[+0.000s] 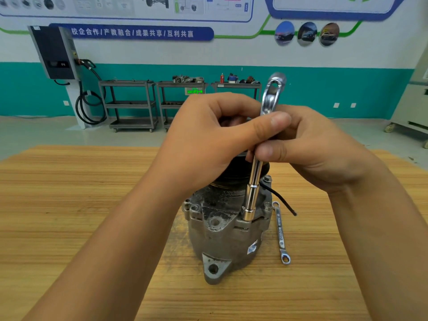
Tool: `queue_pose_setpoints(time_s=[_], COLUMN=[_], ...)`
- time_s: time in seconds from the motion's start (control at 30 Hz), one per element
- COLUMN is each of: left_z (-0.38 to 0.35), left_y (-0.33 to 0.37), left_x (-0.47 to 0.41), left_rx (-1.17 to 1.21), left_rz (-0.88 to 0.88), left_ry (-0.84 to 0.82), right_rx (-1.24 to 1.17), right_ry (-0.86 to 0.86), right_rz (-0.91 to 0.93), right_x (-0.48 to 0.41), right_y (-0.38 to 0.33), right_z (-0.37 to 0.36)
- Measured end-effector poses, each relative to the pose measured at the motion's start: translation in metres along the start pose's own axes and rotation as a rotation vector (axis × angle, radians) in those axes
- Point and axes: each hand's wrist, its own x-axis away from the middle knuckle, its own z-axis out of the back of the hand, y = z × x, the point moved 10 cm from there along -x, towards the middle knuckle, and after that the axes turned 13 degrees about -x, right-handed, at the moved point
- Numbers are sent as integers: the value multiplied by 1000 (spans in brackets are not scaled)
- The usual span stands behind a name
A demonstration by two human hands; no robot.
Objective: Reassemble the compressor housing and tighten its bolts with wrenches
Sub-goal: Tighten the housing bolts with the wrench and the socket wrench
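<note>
Left hand (208, 140) and right hand (312, 156) clench their grip round the nearly upright socket wrench (253, 181) seated on the compressor housing (220, 230) (ring spanner (280, 230) at its 3 o'clock).

The left hand (208, 140) and, just below it, the right hand (312, 154) grip an upright socket wrench (252, 193). Its lower end sits on the compressor (222, 230), which stands on the bench (69, 205). A spanner (281, 232) lies just to the right.
</note>
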Motion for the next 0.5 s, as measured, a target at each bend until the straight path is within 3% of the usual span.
queue_pose_setpoints(time_s=[0.5], left_z=[-9], left_y=[-5], left_x=[0], left_rx=[153], left_rz=[-7], left_ry=[-136], right_rx=[-121], right_ry=[-35], right_rz=[-46], right_x=[3], right_y=[5], right_z=[2])
